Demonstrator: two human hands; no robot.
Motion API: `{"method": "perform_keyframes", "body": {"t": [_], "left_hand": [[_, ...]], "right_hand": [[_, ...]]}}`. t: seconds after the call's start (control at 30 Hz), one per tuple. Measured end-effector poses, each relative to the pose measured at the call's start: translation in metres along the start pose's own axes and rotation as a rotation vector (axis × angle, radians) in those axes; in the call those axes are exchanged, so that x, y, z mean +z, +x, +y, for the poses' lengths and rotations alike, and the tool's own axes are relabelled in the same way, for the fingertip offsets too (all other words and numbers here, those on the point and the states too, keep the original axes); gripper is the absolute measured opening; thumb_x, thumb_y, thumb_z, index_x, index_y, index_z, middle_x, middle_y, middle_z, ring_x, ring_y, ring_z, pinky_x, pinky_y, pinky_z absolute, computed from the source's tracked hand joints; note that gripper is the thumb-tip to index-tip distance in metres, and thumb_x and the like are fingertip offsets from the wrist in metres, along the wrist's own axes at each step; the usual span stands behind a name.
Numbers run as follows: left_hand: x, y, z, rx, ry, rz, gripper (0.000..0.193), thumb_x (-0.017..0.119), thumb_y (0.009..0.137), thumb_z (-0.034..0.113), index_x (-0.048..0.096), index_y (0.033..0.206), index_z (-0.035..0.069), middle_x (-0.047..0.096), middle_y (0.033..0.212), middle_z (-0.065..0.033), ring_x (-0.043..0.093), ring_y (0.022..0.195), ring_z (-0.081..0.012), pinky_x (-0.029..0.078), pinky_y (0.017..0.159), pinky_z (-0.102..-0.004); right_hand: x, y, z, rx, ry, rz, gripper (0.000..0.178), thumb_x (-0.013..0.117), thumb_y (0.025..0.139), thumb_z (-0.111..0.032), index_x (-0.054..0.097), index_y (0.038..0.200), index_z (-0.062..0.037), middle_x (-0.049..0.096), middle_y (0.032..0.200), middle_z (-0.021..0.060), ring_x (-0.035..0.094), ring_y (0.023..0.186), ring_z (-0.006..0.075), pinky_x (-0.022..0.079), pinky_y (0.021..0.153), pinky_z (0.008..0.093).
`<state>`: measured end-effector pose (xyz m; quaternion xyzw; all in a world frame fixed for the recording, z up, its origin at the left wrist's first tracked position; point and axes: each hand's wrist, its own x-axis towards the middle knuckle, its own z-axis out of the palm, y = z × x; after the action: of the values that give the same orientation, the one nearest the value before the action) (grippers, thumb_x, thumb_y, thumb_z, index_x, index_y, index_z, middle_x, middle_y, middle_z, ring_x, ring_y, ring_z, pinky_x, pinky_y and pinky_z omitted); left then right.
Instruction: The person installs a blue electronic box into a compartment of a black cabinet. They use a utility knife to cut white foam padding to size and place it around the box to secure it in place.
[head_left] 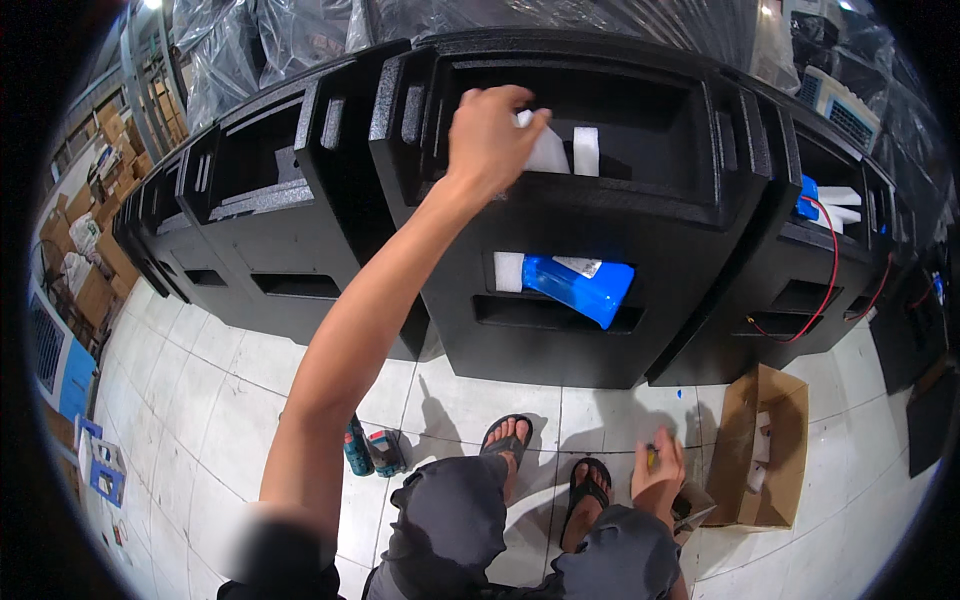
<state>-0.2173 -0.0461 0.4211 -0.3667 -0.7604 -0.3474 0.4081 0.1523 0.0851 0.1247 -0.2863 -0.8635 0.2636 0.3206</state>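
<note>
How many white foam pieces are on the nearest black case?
3 visible: slanted piece by your left hand, upright piece right of it, lower piece beside the blue pack. The hand may hide more.

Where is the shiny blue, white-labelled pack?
Right of centre in the head view, the pack overlaps the slot in the middle black casing, beside a white foam block.

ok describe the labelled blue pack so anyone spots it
Find the middle black cabinet, where the left hand reaches into the recess. Below, a blue pack lies partly over the lower slot, beside a white foam block. Its low spot sets it apart from the blue piece up in the right-hand cabinet.
</note>
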Motion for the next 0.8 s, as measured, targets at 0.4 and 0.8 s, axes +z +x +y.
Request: {"method": "perform_keyframes", "body": {"t": [0.4,0.8], "left_hand": [[0.082,0.036,0.057,-0.052,0.320,-0.171,0.045,0.077,0.074,0.028,0.060,0.104,-0.001,0.069,0.095,-0.0222,0.068,0.093,-0.0369,0.051,0.085,-0.0460],[0.043,-0.238,0.148,0.233,-0.612,-0.908,0.063,0.078,0.067,0.011,0.055,0.124,-0.004,0.057,0.101,-0.0195,0.061,0.092,-0.0381,0.052,0.083,-0.0434]], "right_hand": [[-0.021,-0.085,0.032,0.311,0.183,-0.118,0.025,0.070,0.085,-0.011,0.065,0.107,-0.0024,0.069,0.083,0.0171,0.070,0.074,0.0285,0.055,0.069,0.0379],[0.009,-0.159,0.102,0.563,-0.170,-0.508,0.043,0.066,0.088,-0.023,0.058,0.117,0.0074,0.066,0.100,0.0280,0.065,0.093,0.0449,0.053,0.077,0.0493]]}}
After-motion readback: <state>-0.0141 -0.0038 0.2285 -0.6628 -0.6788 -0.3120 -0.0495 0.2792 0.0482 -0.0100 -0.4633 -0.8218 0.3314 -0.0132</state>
